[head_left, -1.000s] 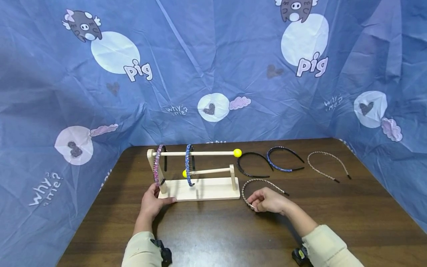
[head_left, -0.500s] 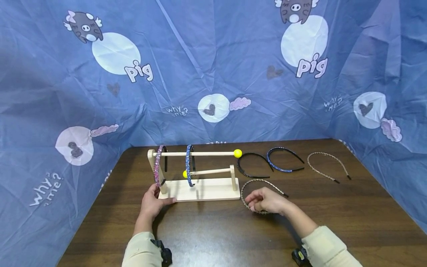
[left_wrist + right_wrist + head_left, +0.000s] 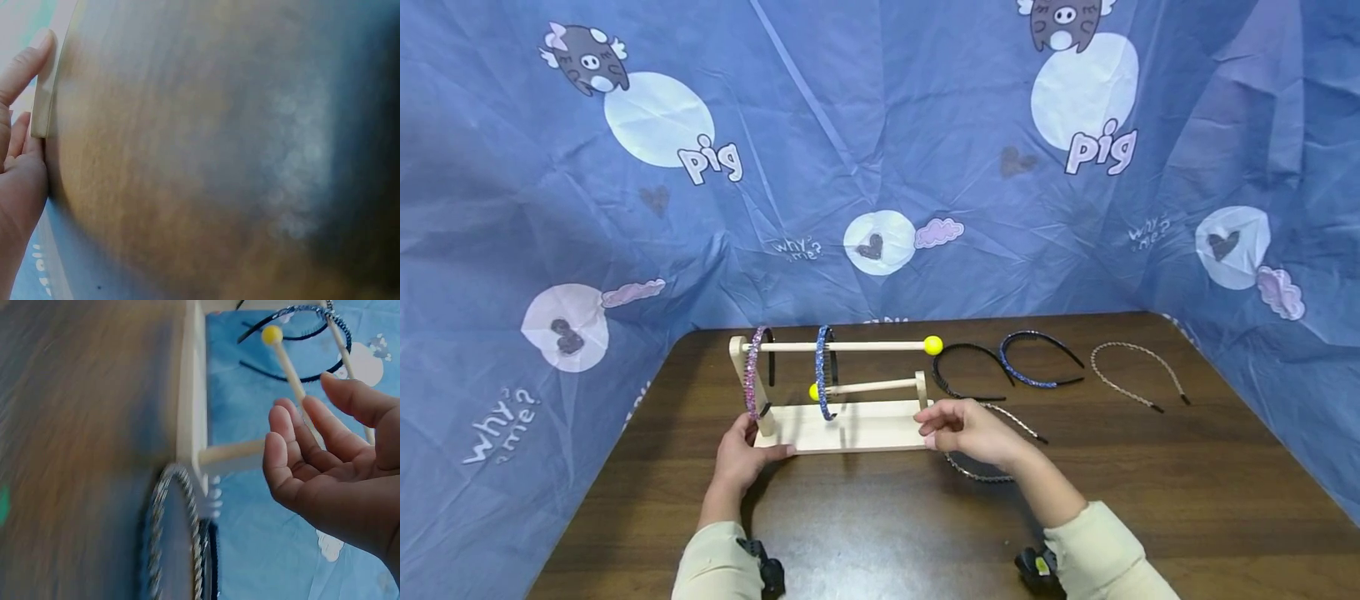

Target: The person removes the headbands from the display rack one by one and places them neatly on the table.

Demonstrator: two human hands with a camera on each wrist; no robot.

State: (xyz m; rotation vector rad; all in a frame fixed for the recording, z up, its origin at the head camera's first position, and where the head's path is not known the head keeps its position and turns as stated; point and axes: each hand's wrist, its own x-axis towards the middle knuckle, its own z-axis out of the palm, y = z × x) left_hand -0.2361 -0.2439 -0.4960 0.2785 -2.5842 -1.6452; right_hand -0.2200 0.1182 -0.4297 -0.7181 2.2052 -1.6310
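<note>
A pale wooden headband stand [image 3: 872, 429] with two rods tipped by yellow balls is on the table. My left hand [image 3: 739, 458] grips its base at the left end, thumb over the front edge; the left wrist view shows this hand [image 3: 19, 181] at the base's corner. A pink glittery headband [image 3: 751, 375] and a blue glittery headband [image 3: 822, 367] hang on the upper rod. By the stand's right end is my right hand [image 3: 977, 433], its fingers loosely bent around nothing in the right wrist view. A braided beige headband [image 3: 1018, 421] lies partly hidden behind that hand.
Right of the stand lie a black headband [image 3: 947, 386], another blue glittery headband [image 3: 1022, 376] and a second braided headband [image 3: 1116, 385]. A blue printed cloth [image 3: 880, 108] hangs behind and beside the brown table [image 3: 865, 517].
My right hand has let go of the nearer braided headband and moved left to the stand's right end. That headband shifted slightly; the left hand has stayed on the base.
</note>
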